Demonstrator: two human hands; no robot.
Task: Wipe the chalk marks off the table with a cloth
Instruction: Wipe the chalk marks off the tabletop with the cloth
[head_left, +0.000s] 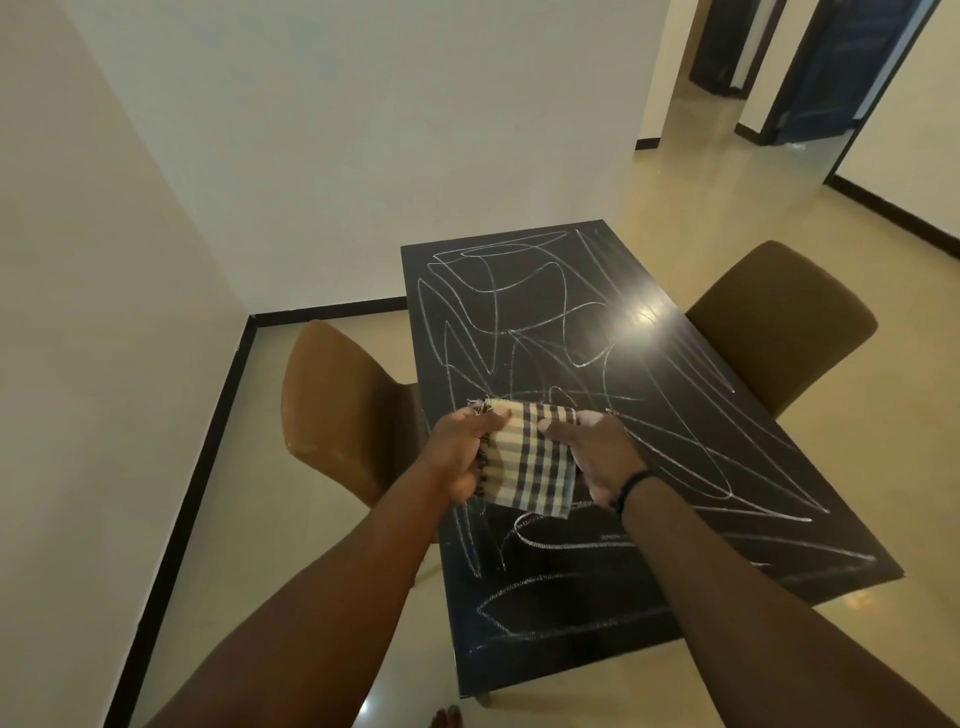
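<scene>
while both of my arms reached out over the near half of the table (769, 467), i held the cloth (530, 460) between my two hands, raised above the dark tabletop. my left hand (460, 454) gripped the cloth's left edge, fingers curled round the fabric and the thumb laid on top near the upper corner. my right hand (597, 457) gripped the right edge in the same manner, thumb pressed on the checked face, the other fingers hidden behind it. the cloth was cream with dark checks, folded to a rough rectangle, its left edge frayed; its lower edge hung free. whether any part of it touched the table could not be told from this view.

the chalk marks (519, 322) were white looping lines and long strokes spread over nearly the whole tabletop, from the far end to the near edge, and also beneath the cloth and my forearms. a bright glare of light lay on the surface toward the right of the far half.

a dark band (631, 486) sat round my right wrist. one brown chair (337, 410) stood at the table's left side and a second brown chair (784, 322) at its right side, both close against it. the floor (332, 587) was pale and glossy, with a black skirting along the walls. toes showed at the bottom edge of the view.
</scene>
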